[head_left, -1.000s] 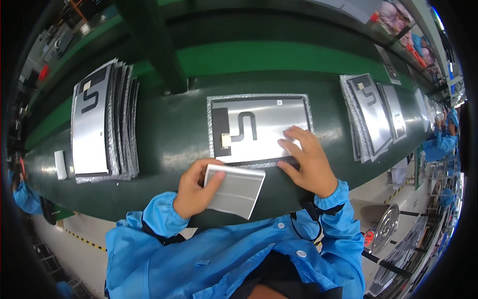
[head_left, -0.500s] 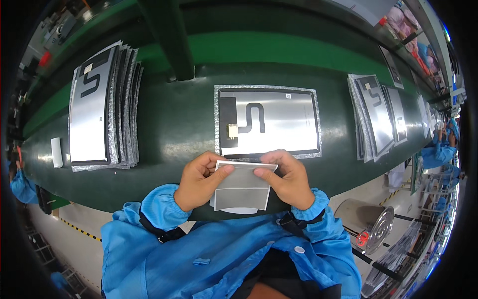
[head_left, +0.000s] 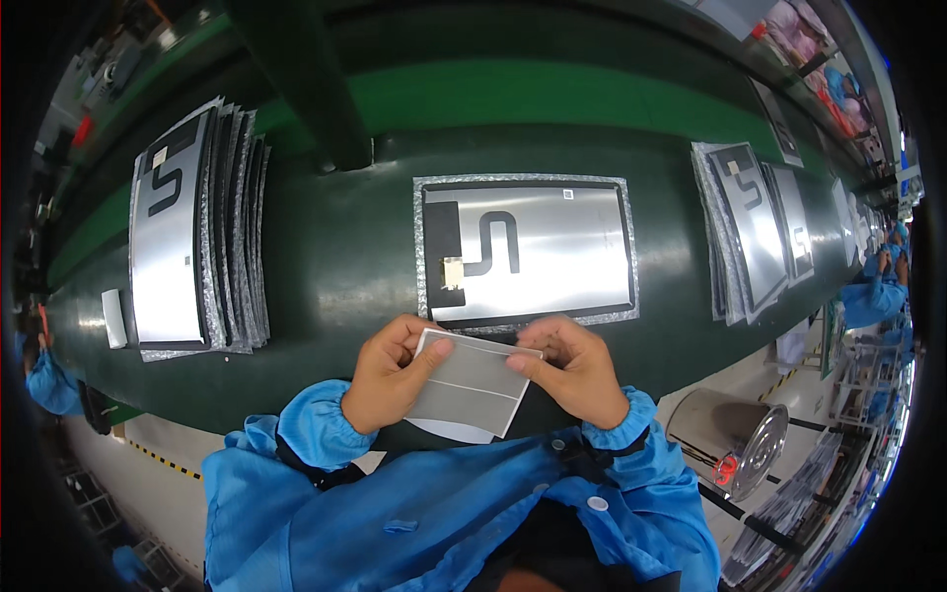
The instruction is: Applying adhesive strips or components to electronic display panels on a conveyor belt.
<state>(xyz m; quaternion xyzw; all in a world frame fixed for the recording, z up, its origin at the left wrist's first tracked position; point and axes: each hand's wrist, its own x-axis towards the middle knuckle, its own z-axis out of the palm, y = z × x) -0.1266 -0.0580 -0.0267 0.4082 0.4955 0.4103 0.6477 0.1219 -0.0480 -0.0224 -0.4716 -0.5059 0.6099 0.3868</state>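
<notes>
Between my hands, at the table's near edge, is a small grey sheet [head_left: 464, 383] with white borders and a pale line across it. A rounded white piece shows below it. My left hand [head_left: 390, 373] is closed on the sheet's upper left corner, thumb on top. My right hand [head_left: 580, 375] pinches the upper right corner, thumb in front and fingers curled behind. Just beyond the hands lies a flat silver panel [head_left: 567, 247] with a black curved mark, a black strip and a yellowish patch at its left. Bubble wrap [head_left: 421, 237] lies under the panel.
A stack of similar panels [head_left: 176, 266] layered with bubble wrap stands at left, beside a small white piece [head_left: 115, 319]. More panels [head_left: 752, 232] lie at right. A green post [head_left: 306, 89] rises behind the table [head_left: 335, 286]. A metal bin [head_left: 725, 434] stands below right.
The grey sheet has tilted, its lower end swinging right and its right upper corner dropping. Both hands sit slightly lower in the picture and keep hold of it. The whole view has shifted a little.
</notes>
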